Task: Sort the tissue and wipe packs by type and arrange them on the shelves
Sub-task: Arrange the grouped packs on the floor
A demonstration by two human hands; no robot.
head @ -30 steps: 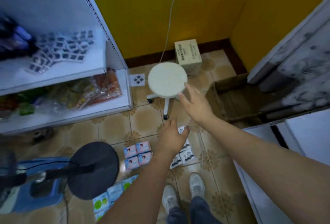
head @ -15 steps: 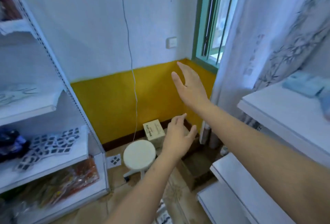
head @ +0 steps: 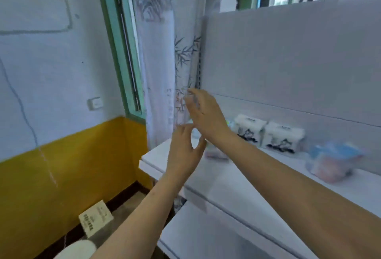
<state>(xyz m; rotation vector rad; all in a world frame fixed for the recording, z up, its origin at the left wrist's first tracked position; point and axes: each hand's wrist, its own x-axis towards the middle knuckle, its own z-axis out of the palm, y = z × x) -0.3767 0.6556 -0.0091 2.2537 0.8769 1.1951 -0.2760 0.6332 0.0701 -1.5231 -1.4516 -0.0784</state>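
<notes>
My left hand (head: 184,153) and my right hand (head: 205,114) are raised in front of the left end of a white shelf (head: 237,178), fingers relaxed, holding nothing. Two white tissue packs with black ink prints (head: 248,127) (head: 281,139) stand at the back of that shelf, right of my right hand. Further right lies a blurred blue and pink pack (head: 334,161). A small pinkish pack (head: 216,155) lies on the shelf just past my left hand. Something greenish behind my right wrist is mostly hidden.
A lower white shelf (head: 206,230) juts out beneath. A printed curtain (head: 165,62) hangs by the green window frame (head: 119,52) left of the shelf unit. On the floor sit a cardboard box (head: 95,220) and a white stool (head: 76,249).
The view has swung up from the floor packs and stool, then right to the white shelf. Both hands rose with it and stay empty.
</notes>
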